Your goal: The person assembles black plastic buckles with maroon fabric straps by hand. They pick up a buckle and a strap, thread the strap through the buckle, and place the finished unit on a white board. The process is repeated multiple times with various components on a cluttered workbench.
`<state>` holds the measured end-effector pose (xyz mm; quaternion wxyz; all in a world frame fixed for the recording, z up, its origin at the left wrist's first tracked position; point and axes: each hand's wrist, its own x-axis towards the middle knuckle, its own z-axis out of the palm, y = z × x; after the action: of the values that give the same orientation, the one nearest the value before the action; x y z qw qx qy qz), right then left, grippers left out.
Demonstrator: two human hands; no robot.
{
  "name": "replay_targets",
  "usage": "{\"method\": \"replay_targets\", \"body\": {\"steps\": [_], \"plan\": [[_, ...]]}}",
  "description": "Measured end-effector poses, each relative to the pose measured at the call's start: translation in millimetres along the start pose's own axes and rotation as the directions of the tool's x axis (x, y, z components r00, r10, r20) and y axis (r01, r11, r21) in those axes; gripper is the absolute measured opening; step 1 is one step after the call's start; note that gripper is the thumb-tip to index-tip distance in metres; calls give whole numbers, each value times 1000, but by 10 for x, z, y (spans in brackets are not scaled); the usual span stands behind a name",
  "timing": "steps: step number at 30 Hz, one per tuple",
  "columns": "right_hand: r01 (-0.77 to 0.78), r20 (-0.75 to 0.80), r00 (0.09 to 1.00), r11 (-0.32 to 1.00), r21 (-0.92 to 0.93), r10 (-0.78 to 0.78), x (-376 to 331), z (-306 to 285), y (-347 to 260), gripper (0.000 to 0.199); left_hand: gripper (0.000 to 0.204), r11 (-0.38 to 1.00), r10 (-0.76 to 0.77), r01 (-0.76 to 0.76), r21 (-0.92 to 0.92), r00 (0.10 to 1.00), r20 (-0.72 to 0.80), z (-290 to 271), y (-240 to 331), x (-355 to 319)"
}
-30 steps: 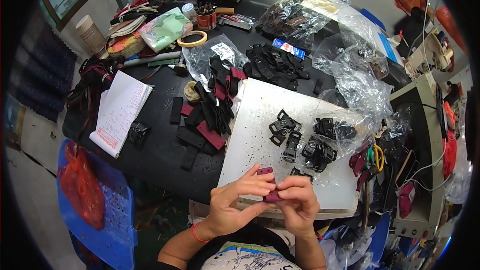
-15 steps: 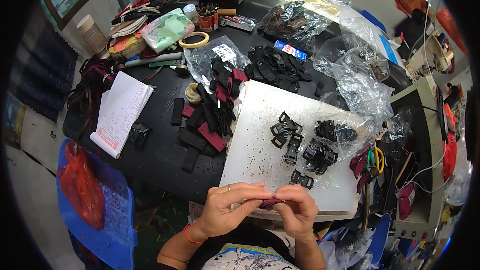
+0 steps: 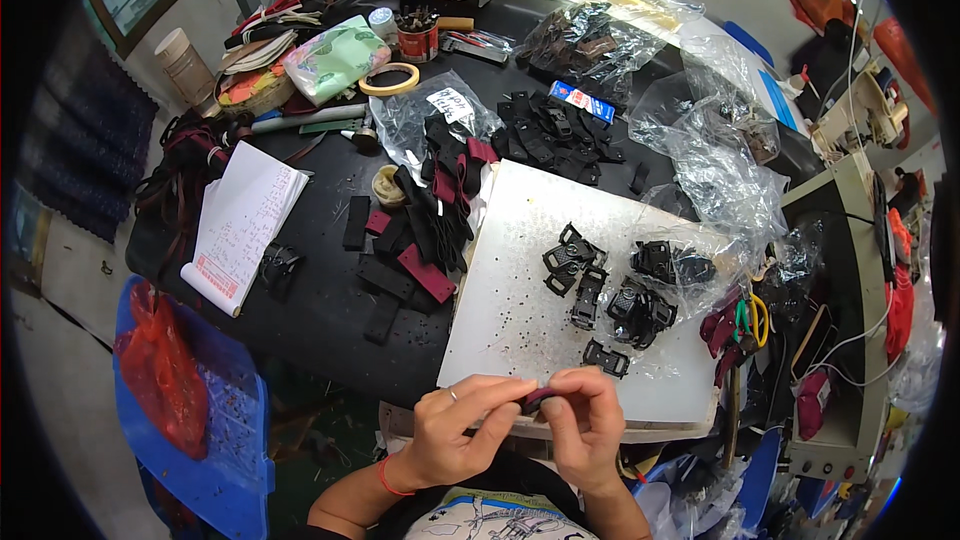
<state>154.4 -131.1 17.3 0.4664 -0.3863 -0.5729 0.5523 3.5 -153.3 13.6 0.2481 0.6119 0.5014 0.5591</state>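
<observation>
Close to my body, at the near edge of the white board, both hands pinch a small maroon strap piece with a dark underside. My left hand grips its left end between thumb and forefinger. From the other side, my right hand holds it with thumb and fingertips, and the fingers cover much of it. Just beyond the hands lies a black plastic buckle. More black buckles are clustered farther up the board, some partly under clear plastic.
Maroon and black strap pieces lie left of the board, near an open notebook. Black parts are heaped behind it. Clear plastic bags cover the back right. Yellow-handled scissors sit at the right edge. A blue chair stands lower left.
Both hands have shifted slightly, the right one a little left and down. The strap piece has turned between the fingertips and shows more of its dark underside.
</observation>
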Motion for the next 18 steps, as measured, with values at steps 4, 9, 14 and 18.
{"method": "replay_targets", "body": {"steps": [4,9,14,18], "plan": [[44,52,998,996,-71,-40,56,-44,26,23,24,996,89,-88,10,996,-18,11,-70,-29],[113,104,987,990,85,-121,64,-129,-3,27,24,876,-185,263,-404,957,222,-131,-29,26],[28,245,968,991,134,-60,97,-264,16,25,21,506,-297,572,-645,818,492,-173,-117,45],[74,282,954,992,100,-99,114,-245,57,24,19,696,-269,459,-553,880,392,-138,-135,-20]]}}
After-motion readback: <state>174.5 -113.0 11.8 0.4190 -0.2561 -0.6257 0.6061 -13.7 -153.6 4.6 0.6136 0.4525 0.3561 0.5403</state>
